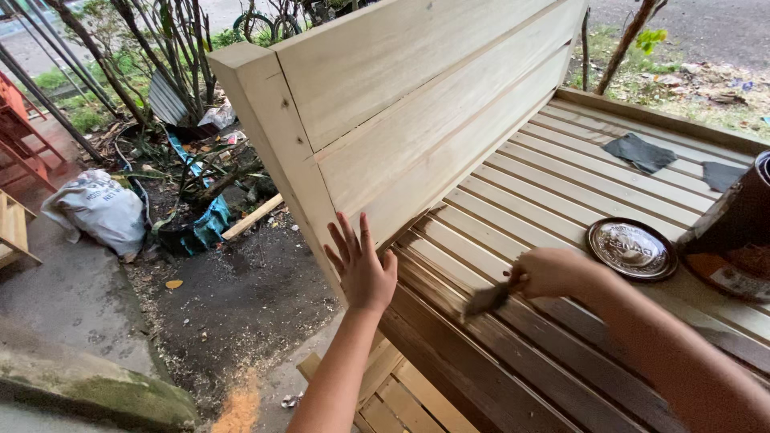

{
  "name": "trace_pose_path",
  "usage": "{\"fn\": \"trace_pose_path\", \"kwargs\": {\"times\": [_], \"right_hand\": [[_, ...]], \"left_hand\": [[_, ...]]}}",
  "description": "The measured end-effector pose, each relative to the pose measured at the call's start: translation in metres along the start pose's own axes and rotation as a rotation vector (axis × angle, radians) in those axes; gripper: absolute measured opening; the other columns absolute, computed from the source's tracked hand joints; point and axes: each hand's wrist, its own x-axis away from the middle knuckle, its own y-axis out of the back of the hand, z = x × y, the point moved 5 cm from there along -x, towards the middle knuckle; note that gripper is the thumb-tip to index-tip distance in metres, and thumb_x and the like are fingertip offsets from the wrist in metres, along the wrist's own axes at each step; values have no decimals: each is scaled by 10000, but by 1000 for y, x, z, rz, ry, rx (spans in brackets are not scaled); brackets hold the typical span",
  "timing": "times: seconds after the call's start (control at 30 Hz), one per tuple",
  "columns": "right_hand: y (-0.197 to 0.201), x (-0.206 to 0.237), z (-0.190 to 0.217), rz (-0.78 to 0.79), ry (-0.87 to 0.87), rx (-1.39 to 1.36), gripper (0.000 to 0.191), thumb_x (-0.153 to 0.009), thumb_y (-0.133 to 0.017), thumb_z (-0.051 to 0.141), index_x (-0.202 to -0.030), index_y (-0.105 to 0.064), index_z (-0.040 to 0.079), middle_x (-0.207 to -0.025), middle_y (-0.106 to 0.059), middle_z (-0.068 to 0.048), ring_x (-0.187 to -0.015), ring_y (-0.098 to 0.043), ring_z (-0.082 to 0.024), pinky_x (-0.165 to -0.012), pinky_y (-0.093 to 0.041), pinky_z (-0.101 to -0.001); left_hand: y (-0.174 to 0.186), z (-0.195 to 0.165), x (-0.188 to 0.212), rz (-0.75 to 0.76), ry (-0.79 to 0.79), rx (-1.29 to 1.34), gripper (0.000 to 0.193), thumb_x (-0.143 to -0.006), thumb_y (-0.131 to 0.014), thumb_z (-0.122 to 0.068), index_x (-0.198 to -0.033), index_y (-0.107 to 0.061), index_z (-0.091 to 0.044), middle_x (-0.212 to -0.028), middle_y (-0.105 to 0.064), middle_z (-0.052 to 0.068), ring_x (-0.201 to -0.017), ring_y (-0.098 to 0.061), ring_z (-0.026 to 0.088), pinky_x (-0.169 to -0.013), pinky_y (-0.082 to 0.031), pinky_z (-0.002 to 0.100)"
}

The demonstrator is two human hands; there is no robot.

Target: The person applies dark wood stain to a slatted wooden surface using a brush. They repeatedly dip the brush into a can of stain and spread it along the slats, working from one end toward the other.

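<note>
Brush [486, 300] is pinched in my right hand [549, 273] against the bench slats [513, 200]; my left hand [362, 269], fingers spread, steadies the backrest post [277, 136].

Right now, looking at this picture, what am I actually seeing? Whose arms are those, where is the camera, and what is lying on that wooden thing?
There is no machine here: the two bare arms belong to a person whose head carries the camera, so you look down as they do. The left hand rests open against the corner post of a pale wooden bench. The right hand grips a paintbrush, its bristles on the slatted seat, where the nearest slats look darker than the rest. On the seat lie a round metal lid, a dark paint can at the right edge, and two dark grey sheets, perhaps sandpaper. Beyond the bench is a yard with a white sack.
</note>
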Motion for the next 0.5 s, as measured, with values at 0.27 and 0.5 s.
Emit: {"fn": "trace_pose_path", "kwargs": {"times": [0.27, 0.5], "right_hand": [[30, -58, 35, -266, 8, 165, 288, -1022, -621, 392, -947, -771, 157, -770, -727, -42, -559, -481, -88, -492, -406, -237], [37, -154, 106, -770, 233, 36, 241, -790, -753, 248, -1028, -763, 212, -1049, -716, -95, -709, -634, -217, -645, -593, -348]], "left_hand": [[2, 8, 0, -12, -21, -37, 834, -934, -541, -334, -1642, -149, -133, -1711, 17, 193, -1571, 32, 411, -1231, -20, 656], [14, 31, -14, 33, 11, 21, 839, -929, -598, -316, -1635, -178, -145, -1705, -16, 203, -1570, 3, 418, -1200, -36, 681]]}}
